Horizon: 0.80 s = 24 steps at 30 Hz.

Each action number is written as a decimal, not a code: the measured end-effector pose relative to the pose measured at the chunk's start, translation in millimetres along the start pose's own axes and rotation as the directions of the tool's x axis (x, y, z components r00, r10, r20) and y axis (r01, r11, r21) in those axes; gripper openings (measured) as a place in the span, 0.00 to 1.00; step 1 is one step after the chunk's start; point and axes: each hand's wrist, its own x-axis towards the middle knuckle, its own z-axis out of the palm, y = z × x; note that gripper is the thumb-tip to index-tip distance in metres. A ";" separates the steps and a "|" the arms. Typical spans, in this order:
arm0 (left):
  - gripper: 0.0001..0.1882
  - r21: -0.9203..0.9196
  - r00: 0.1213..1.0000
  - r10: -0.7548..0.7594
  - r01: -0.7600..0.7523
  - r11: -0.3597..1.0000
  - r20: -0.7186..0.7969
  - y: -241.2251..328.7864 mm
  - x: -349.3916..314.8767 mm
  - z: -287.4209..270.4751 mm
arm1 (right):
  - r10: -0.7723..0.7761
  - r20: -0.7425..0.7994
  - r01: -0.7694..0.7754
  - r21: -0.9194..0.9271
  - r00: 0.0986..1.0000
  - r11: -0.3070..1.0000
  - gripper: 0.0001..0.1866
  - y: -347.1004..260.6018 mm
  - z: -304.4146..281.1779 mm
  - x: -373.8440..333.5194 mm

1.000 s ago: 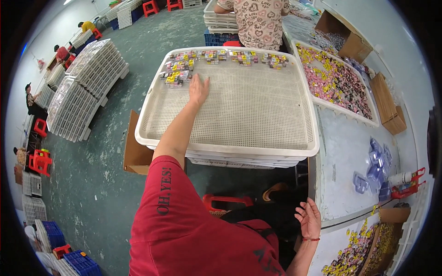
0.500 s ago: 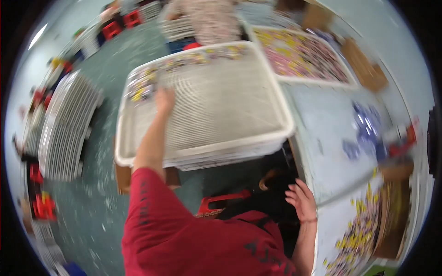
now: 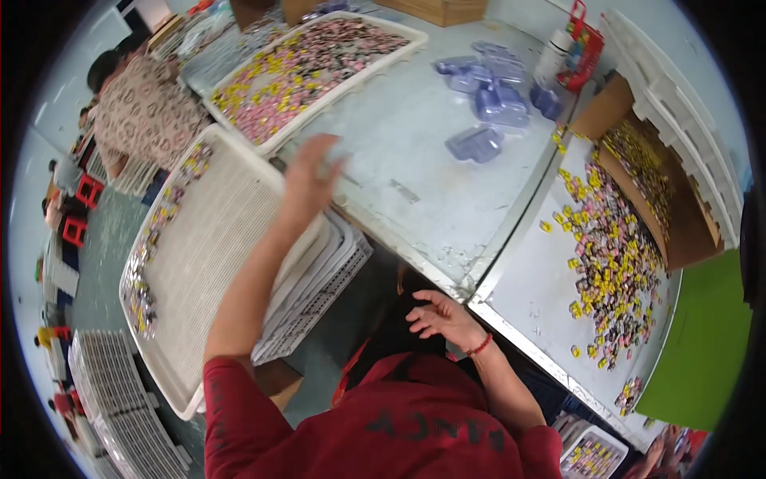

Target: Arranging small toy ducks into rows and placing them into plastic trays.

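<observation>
- Left hand [image 3: 309,185] is out past the right side of the white mesh tray [image 3: 209,231], above the counter [image 3: 391,152] near its left edge. Motion blur, so I honestly can't tell if the fingers pinch anything; there's a faint clear smear by the tips.
- Right hand [image 3: 447,322] hangs just off the counter's near edge, fingers loosely bent and apart, nothing visible in it.
- The tray sits on a stack of similar trays, with little shiny packs [image 3: 140,307] along its left and far edges. Looks like stiff plastic, probably light for its size but awkwardly wide. I'd grab the rim on opposite sides and keep it level, since those packs could slide.
- Packs look light and kinda slick. Pinch by the sides, no squeezing.
- Clear bluish plastic shells [image 3: 491,100] lie toward the counter's far edge. Probably thin, springy, slippery and easy to dent, so I'd take one by its rim.
- Loose yellow, pink and dark pieces [image 3: 602,279] are heaped on the counter's right part; fingertip stuff, I'd guess.
</observation>
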 end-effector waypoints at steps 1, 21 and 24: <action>0.22 -0.034 0.997 0.032 -0.030 0.999 0.072 10.4 4.1 40.1 | 0.013 -0.007 -0.013 -0.010 1.000 1.000 0.26 2.3 -0.2 -7.0; 0.35 -0.244 0.883 0.263 -0.177 0.954 0.388 84.7 21.9 244.1 | -0.058 -0.145 0.080 0.153 0.988 0.985 0.23 32.0 -60.9 -63.0; 0.31 -0.148 0.888 0.344 -0.313 0.938 0.306 91.4 27.6 253.2 | -0.084 -0.143 0.101 0.113 0.986 0.988 0.23 32.8 -61.4 -64.2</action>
